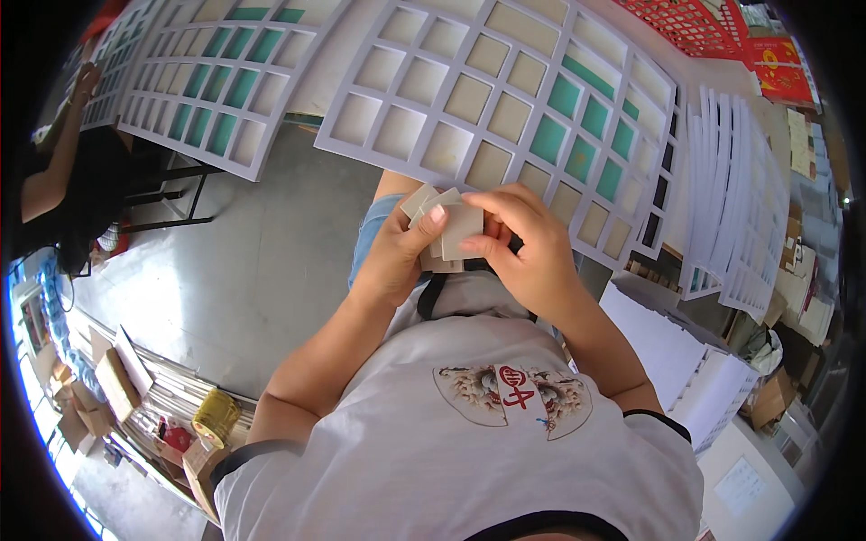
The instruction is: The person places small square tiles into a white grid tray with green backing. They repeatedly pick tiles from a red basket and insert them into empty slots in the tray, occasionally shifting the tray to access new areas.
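Observation:
My left hand [394, 252] is closed around a small fanned stack of beige square tiles [463, 233], its thumb pressing on their faces. From the other side, my right hand [534, 245] pinches the right edge of the front tile between thumb and fingers. Both hands are over my lap, just short of a white grid frame [410, 169] on the table. Many of the frame's square openings show beige panels, and a group toward its right shows teal ones. What the fingers behind the stack touch is hidden.
A second white grid frame [257, 167] with teal and beige squares lies at the left. Another person's arm [56, 162] is at the far left. Several stacked white frames [722, 189] stand at the right, below a red plastic basket [690, 29]. A yellow tin [216, 417] sits lower left.

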A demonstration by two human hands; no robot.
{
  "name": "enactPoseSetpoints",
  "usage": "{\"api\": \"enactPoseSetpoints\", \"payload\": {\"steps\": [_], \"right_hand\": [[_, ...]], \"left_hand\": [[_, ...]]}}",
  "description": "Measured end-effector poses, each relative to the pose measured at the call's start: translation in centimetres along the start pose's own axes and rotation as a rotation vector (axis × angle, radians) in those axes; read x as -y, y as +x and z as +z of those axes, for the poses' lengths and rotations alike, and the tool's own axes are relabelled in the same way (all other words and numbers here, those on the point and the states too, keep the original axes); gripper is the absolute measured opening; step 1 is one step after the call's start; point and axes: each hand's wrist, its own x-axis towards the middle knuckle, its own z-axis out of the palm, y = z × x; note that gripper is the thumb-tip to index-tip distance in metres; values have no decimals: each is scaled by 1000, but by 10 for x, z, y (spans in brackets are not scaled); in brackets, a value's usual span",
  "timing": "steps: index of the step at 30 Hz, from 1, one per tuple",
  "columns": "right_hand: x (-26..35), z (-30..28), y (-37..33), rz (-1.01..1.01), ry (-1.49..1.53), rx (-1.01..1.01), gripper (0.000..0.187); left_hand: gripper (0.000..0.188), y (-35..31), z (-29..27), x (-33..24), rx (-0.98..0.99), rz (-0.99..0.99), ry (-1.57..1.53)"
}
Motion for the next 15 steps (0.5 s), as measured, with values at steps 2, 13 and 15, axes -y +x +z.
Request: {"api": "enactPoseSetpoints", "payload": {"steps": [2, 13, 15], "right_hand": [[3, 1, 8, 23, 26, 3, 34], [-35, 19, 78, 298, 211, -249, 12], [-42, 27, 74, 107, -56, -285, 11]], "left_hand": [[54, 0, -2, 0, -5, 45, -9], [45, -8, -32, -19, -277, 400, 27], [45, -11, -37, -35, -396, 576, 102]]}}
